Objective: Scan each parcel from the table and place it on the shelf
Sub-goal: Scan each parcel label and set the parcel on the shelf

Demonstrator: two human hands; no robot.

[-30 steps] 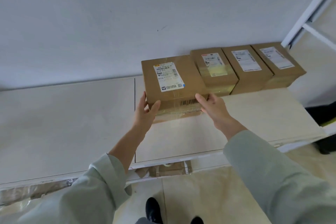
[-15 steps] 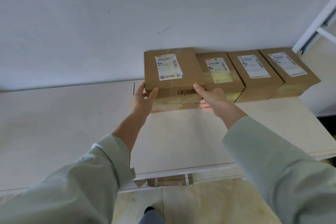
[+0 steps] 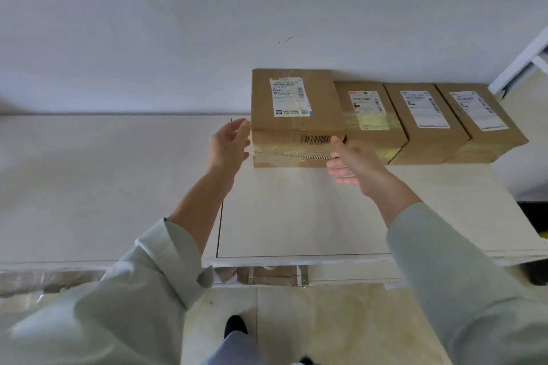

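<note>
The parcel (image 3: 296, 115) stood on the shelf (image 3: 296, 216), flush against three neighbouring parcels (image 3: 430, 121), conserving row space. Left hand (image 3: 228, 145) and right hand (image 3: 353, 160) each showed a relaxed grip, holding nothing.

Both arms reach forward from the bottom corners of the view, each in a pale green sleeve pushed back from the wrist, the forearms bare. The left hand (image 3: 229, 144) is raised with its palm turned inward to the right, fingers (image 3: 241, 127) loosely spread and relaxed, holding nothing. The right hand (image 3: 353, 161) is slightly blurred, its back toward the camera, thumb pointing up and forward, the other fingers (image 3: 339, 170) extended to the left and gripping nothing. The two hands face each other at about the same height, well apart, the wrists roughly straight in line with the forearms.
</note>
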